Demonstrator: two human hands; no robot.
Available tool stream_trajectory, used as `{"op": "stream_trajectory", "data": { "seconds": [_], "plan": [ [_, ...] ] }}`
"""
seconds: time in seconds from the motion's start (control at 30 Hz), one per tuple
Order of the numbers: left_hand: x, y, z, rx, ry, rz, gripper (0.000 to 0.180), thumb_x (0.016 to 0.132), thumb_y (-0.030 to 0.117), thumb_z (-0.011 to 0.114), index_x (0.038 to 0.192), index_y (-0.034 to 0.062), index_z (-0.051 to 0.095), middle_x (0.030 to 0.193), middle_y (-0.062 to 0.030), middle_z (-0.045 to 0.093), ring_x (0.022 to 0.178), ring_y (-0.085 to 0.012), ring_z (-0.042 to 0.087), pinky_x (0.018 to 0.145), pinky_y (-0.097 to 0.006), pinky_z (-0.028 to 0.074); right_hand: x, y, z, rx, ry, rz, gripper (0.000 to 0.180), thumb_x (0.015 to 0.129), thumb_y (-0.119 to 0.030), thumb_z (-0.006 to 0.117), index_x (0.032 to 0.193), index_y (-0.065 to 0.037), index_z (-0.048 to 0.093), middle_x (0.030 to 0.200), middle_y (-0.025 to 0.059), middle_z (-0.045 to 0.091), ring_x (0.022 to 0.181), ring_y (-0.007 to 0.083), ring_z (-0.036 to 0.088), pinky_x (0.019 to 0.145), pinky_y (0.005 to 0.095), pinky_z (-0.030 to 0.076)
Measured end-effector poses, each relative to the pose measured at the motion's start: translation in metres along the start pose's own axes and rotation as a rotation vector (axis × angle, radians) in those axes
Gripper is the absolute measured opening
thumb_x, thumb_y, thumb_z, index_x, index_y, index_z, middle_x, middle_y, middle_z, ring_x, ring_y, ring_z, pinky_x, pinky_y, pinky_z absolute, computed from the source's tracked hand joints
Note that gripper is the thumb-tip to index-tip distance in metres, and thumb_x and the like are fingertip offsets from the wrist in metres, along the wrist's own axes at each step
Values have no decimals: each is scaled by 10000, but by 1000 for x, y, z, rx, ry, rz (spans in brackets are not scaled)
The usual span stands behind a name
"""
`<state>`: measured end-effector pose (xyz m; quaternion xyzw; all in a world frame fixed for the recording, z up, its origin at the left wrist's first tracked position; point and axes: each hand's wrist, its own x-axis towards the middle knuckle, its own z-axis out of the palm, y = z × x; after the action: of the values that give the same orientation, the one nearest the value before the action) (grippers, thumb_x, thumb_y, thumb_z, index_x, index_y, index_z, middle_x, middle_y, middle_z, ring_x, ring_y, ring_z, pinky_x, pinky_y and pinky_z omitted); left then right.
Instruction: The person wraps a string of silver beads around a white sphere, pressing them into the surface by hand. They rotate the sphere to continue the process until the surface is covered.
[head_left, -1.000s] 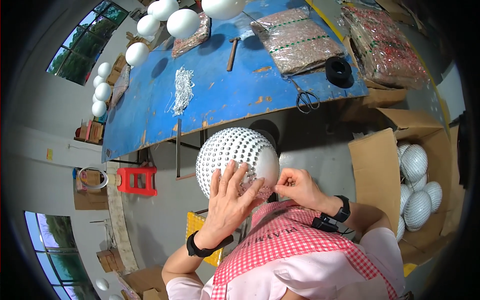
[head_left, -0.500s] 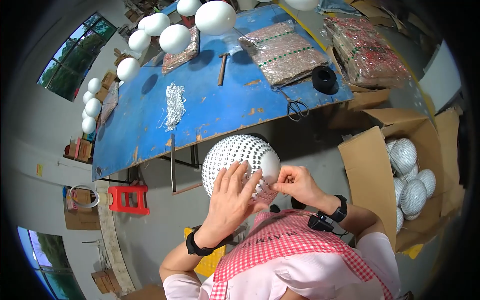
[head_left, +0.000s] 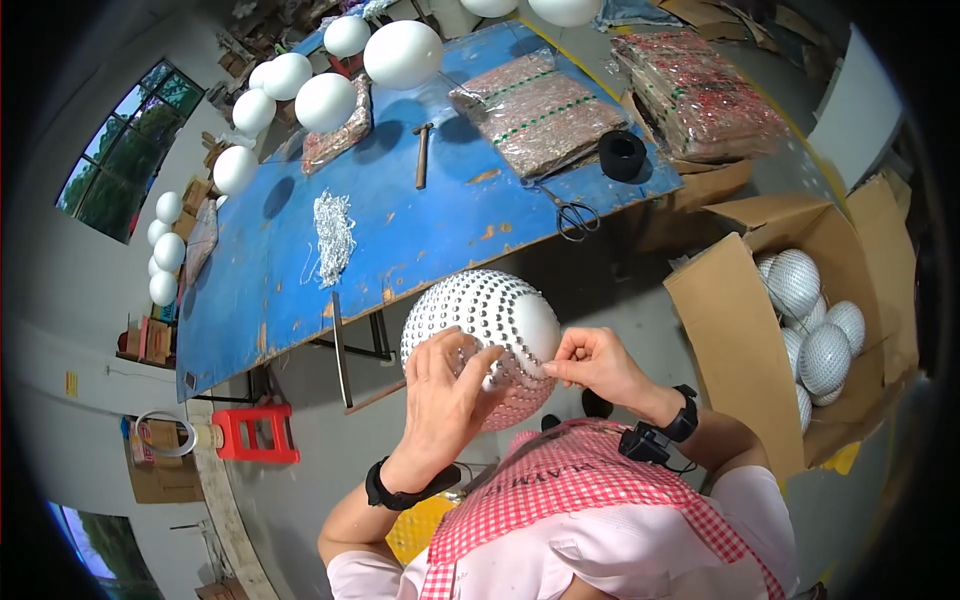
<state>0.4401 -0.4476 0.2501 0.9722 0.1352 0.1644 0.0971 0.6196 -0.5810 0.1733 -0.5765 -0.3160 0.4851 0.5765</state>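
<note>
A large white ball (head_left: 480, 300) covered in rows of silver beads rests low in front of my body. A smooth bare white patch (head_left: 538, 325) shows on its right side. My left hand (head_left: 440, 395) lies against the ball's near left side, fingers bent over the beads, steadying it. At the edge of the bare patch, my right hand (head_left: 590, 365) has thumb and forefinger pinched on the end of a silver bead strand, which is partly hidden by the fingertips. The ball's underside shows a pink tint above the checked apron (head_left: 570, 470).
Beyond the ball stands a blue table (head_left: 380, 240) holding a bead-string bundle (head_left: 333, 238), hammer (head_left: 422, 155), scissors (head_left: 575, 218), black tape roll (head_left: 622, 156) and wrapped packs (head_left: 535, 115). White balls (head_left: 403, 55) hang above. A cardboard box (head_left: 735, 350) of beaded balls is right; a red stool (head_left: 255, 433) left.
My left hand's fingers have curled more and drawn slightly down the ball. My right hand stays pinched at the bare patch's edge. The surroundings have shifted a little left in view.
</note>
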Motion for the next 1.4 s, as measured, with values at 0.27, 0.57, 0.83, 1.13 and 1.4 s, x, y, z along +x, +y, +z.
{"op": "stream_trajectory", "data": {
  "seconds": [0.27, 0.57, 0.83, 1.13, 1.4],
  "plan": [
    [2, 0, -3, 7, 49, 24, 514, 724, 139, 766, 1214, 178, 614, 1139, -124, 514, 1195, -341, 475, 955, -459, 379, -6, -8, 5, 35, -25, 4, 141, 872, -101, 683, 787, -15, 610, 667, 2, 618, 606, 44, 563, 519, 206, 421],
    [8, 5, -4, 166, -188, 170, 527, 782, 120, 645, 1289, 249, 579, 1503, -170, 328, 1413, -375, 273, 1065, -658, 211, -15, -26, 8, 126, -80, 58, 134, 883, -121, 675, 800, -33, 616, 694, -20, 595, 601, 36, 527, 519, 189, 392],
    [7, 4, -8, 148, -211, 153, 511, 788, 102, 633, 1268, 273, 588, 1459, -181, 379, 1406, -367, 291, 1066, -653, 209, -8, -13, 5, 127, -72, 88, 146, 876, -130, 687, 788, -31, 624, 689, -12, 605, 596, 42, 532, 508, 196, 393],
    [9, -5, -6, 240, -185, 157, 623, 756, 175, 733, 1342, 260, 538, 1316, -49, 508, 1332, -286, 390, 1123, -602, 143, 1, 0, 1, 54, -11, 3, 198, 849, -144, 736, 756, -34, 601, 645, -5, 614, 557, 41, 548, 474, 191, 400],
    [11, -3, -8, 154, -182, 121, 724, 717, 364, 772, 1365, 197, 497, 1375, -14, 495, 1349, -276, 390, 1113, -606, 173, 1, 1, -3, 1, 7, -10, 154, 857, -111, 724, 787, -50, 602, 690, -19, 608, 607, 36, 552, 529, 186, 416]
  ]
}}
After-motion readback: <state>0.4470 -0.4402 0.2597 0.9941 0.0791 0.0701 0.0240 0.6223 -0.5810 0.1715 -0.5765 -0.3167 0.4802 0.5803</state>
